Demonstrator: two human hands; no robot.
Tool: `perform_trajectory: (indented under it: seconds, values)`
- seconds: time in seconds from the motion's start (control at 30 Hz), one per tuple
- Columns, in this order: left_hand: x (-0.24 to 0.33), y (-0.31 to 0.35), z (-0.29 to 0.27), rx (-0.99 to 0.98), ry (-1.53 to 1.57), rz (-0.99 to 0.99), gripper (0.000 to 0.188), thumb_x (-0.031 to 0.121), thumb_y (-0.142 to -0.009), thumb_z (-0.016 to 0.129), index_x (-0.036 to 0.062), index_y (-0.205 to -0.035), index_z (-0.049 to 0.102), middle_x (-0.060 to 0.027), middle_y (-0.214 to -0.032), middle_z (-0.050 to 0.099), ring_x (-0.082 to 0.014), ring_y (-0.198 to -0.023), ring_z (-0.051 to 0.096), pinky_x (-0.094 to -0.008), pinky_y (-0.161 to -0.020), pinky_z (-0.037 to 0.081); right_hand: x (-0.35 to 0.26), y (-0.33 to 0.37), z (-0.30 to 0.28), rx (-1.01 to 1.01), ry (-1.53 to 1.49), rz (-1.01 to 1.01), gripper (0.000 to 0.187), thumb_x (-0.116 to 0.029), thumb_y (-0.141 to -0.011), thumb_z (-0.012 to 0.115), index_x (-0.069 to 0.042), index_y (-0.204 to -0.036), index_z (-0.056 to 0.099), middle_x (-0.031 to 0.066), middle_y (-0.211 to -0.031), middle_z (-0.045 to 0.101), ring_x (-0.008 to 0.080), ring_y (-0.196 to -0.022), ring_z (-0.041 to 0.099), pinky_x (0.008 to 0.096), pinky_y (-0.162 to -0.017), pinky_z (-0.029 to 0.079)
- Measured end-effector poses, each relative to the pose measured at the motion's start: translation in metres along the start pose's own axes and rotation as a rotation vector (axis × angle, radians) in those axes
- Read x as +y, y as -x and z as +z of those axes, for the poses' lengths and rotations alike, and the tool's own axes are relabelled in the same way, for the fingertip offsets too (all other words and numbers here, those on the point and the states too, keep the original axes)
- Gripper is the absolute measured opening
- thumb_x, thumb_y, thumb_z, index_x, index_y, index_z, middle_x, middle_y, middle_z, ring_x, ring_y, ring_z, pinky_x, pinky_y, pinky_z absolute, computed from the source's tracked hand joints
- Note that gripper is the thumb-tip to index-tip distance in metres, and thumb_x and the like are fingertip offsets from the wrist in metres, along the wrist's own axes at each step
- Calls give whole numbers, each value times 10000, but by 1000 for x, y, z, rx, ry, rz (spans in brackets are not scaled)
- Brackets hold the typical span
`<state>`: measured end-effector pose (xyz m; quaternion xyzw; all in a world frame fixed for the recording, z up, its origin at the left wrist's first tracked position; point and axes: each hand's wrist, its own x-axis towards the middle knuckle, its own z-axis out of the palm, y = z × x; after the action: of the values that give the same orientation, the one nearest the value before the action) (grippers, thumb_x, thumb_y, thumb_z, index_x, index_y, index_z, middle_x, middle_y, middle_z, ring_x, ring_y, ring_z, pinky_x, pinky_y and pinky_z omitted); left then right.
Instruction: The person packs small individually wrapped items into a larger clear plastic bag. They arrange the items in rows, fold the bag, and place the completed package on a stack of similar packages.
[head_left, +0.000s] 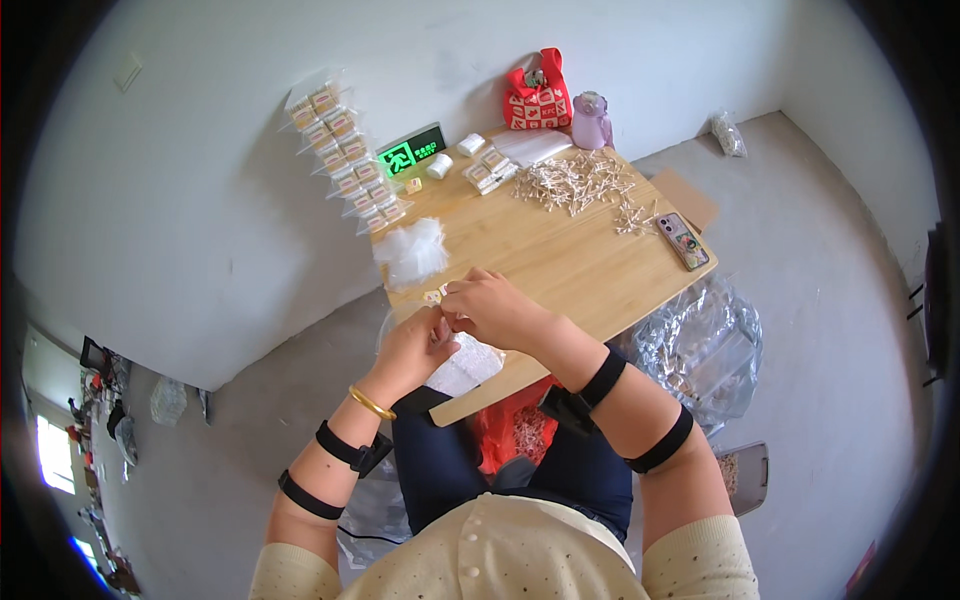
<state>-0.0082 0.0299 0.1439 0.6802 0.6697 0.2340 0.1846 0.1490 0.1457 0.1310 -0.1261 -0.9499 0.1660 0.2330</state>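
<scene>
Over the near left edge of the wooden table [560, 270], my two hands meet, fingertips together. My left hand [415, 342] is closed in a pinch, and my right hand [492, 302] curls down against it. What they pinch is mostly hidden by the fingers. A small yellow-and-white piece [434, 295] shows just beyond them, maybe a label. Below the hands lies a white, crinkled sheet or bag [468, 364] at the table's edge. A heap of thin clear plastic bags [412, 253] is close by on the left.
Loose cotton swabs [575, 184] are piled at the back right, near a phone [683, 241], a lilac bottle [592, 122] and a red bag [538, 100]. Packed bundles [345, 155] rise in a tall stack at the left edge. Below hangs a red plastic bag [512, 430].
</scene>
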Motion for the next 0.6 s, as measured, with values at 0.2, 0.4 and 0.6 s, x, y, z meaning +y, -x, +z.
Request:
perform_trajectory:
  seconds: [0.2,0.4,0.6]
  values:
    - [7,-3,-5,-77,-111,71,266,183,-821,739,44,-1006,607,-37,-742,597,-183,-652,565,-328,-628,463,0,5,-5,-17,-33,70,32,-127,-769,665,-132,-760,635,27,-869,647,271,-950,597,385,-823,477]
    - [-16,-4,1,-300,-53,130,321,271,-874,699,24,-1049,593,-114,-1037,639,-265,-947,613,-365,-819,475,0,8,-4,-82,-52,54,35,-141,-754,681,-150,-780,661,14,-880,663,265,-950,594,378,-824,476]
    - [-20,-8,-5,-359,-48,-21,434,325,-913,655,23,-1191,515,-154,-1164,592,-282,-1081,573,-376,-925,446,2,5,-1,23,-29,10,20,-140,-772,658,-136,-785,644,-8,-845,616,251,-943,546,366,-839,461]
